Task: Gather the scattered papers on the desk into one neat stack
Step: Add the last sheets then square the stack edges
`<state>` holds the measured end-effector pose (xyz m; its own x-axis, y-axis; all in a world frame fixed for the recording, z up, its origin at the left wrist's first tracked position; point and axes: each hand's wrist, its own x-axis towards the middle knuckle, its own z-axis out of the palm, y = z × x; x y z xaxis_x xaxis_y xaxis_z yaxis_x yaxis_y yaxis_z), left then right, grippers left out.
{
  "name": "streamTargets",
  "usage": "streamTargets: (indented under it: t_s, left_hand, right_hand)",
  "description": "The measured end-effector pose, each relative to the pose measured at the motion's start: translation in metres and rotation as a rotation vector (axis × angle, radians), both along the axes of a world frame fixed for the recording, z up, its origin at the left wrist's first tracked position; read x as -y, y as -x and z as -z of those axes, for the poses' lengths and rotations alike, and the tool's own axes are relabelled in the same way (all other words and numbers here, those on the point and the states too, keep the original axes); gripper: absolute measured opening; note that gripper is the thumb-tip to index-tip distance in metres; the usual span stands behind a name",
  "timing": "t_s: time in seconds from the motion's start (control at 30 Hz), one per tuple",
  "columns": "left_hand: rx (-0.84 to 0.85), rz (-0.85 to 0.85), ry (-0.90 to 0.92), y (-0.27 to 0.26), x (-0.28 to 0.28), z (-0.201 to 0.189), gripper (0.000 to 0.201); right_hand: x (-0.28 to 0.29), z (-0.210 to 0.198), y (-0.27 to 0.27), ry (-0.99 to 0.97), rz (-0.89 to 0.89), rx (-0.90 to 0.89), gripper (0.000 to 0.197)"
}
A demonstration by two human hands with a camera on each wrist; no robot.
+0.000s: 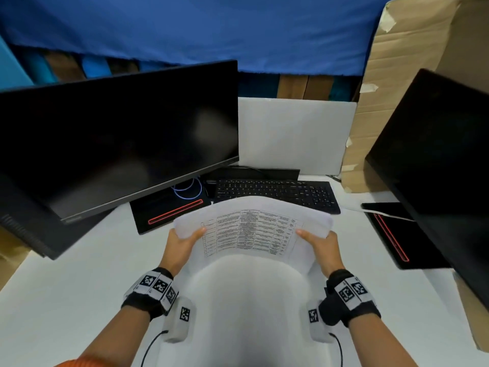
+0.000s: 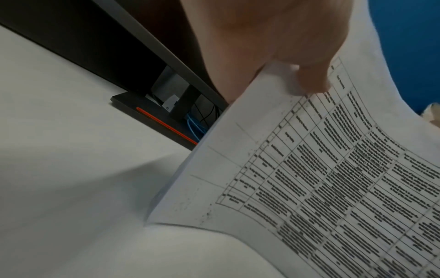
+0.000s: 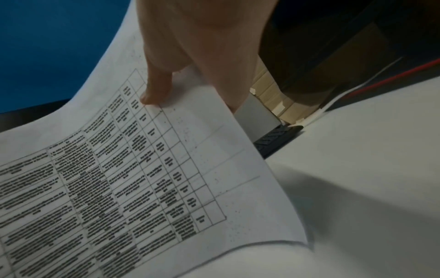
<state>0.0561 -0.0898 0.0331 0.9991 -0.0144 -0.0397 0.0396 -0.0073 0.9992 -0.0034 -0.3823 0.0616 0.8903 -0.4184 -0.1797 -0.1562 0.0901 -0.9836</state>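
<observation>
The left hand (image 1: 182, 243) and right hand (image 1: 321, 246) each pinch a side edge of the papers (image 1: 251, 234), thumbs on top, holding them upright over the desk (image 1: 66, 287), apparently to square their edges.
</observation>
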Motion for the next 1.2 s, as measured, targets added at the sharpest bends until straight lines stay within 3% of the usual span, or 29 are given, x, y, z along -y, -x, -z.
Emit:
streamTargets:
  t_s: [0.13, 0.23, 0.33, 0.4, 0.47, 0.5, 0.7, 0.77, 0.87, 0.97, 1.07, 1.13, 1.2]
  left_hand:
    - [0.055, 0.030, -0.040, -0.007, 0.000, -0.019, 0.022]
    - [0.121, 0.090, -0.112, -0.011, 0.001, -0.046, 0.022]
    - [0.185, 0.176, -0.199, -0.018, 0.010, -0.073, 0.020]
    - [0.237, 0.235, -0.281, -0.024, 0.023, -0.090, 0.006]
    - [0.332, 0.276, -0.382, -0.028, 0.038, -0.101, 0.028]
    - [0.347, 0.301, -0.399, -0.030, 0.044, -0.106, 0.031]
    - [0.321, 0.401, -0.515, -0.041, 0.043, -0.112, 0.013]
    - [0.291, 0.404, -0.513, -0.045, 0.033, -0.108, 0.015]
    - [0.265, 0.419, -0.430, -0.048, 0.023, -0.109, 0.015]
    - [0.256, 0.317, -0.168, -0.048, 0.023, -0.113, 0.018]
    - [0.176, 0.231, 0.135, -0.044, 0.035, -0.115, 0.025]
    - [0.180, 0.270, 0.135, -0.038, 0.047, -0.113, 0.010]
    - [0.193, 0.324, 0.123, -0.028, 0.057, -0.109, 0.021]
  right_hand:
    - [0.017, -0.026, -0.012, 0.210, 0.017, 0.027, 0.026]
    - [0.033, -0.065, -0.021, 0.635, -0.100, -0.002, 0.022]
    - [0.028, -0.094, -0.028, 1.151, -0.355, -0.168, 0.012]
    - [0.009, -0.104, -0.033, 1.316, -0.482, -0.154, 0.019]
    - [-0.013, -0.106, -0.038, 1.300, -0.556, -0.102, 0.035]
    - [-0.022, -0.106, -0.040, 1.269, -0.564, -0.080, 0.036]
    - [-0.014, -0.113, -0.030, 1.131, -0.460, 0.040, 0.021]
    - [-0.005, -0.118, -0.025, 1.057, -0.395, 0.065, 0.016]
    - [0.010, -0.120, -0.019, 0.906, -0.333, 0.047, 0.022]
    - [0.017, -0.117, -0.012, 0.710, -0.275, 0.060, 0.049]
    - [0.013, -0.109, -0.004, 0.501, -0.233, 0.087, 0.032]
    - [0.005, -0.106, 0.003, 0.348, -0.170, 0.123, 0.019]
    - [-0.003, -0.098, 0.008, 0.211, -0.124, 0.138, 0.024]
